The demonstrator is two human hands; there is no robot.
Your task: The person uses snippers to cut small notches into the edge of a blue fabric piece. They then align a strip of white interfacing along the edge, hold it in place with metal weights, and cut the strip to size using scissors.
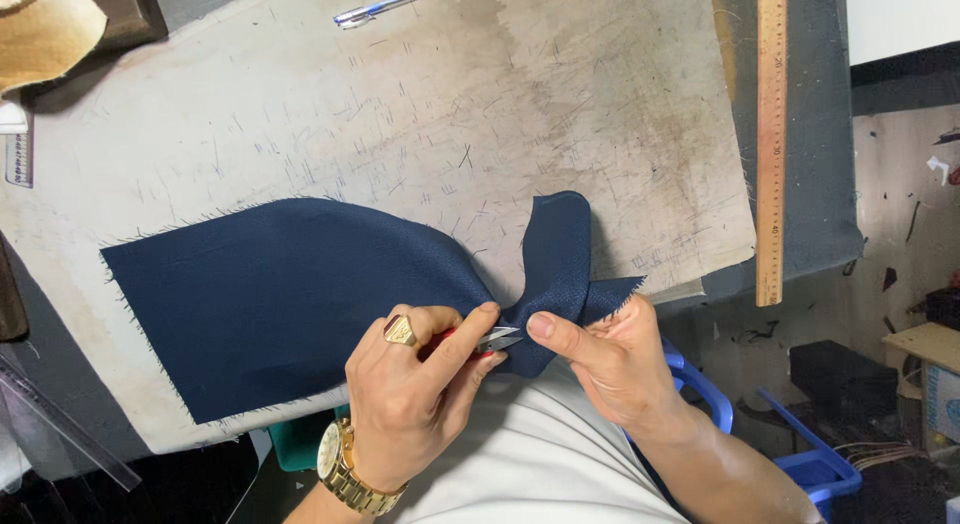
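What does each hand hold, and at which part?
The left hand holds small snips by the red handle, blades at the cloth. The right hand pinches the navy cloth at its near edge, beside the blades.

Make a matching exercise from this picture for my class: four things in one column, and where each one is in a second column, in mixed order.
Things
1. pen
2. wooden ruler
3. thread snips
4. navy fabric

Places
A. standing along the right edge of the work board
B. pinched in the left hand
C. spread over the board, one end gripped by the right hand
D. lying at the top edge of the board

Pairs: 1-D, 2-A, 3-B, 4-C
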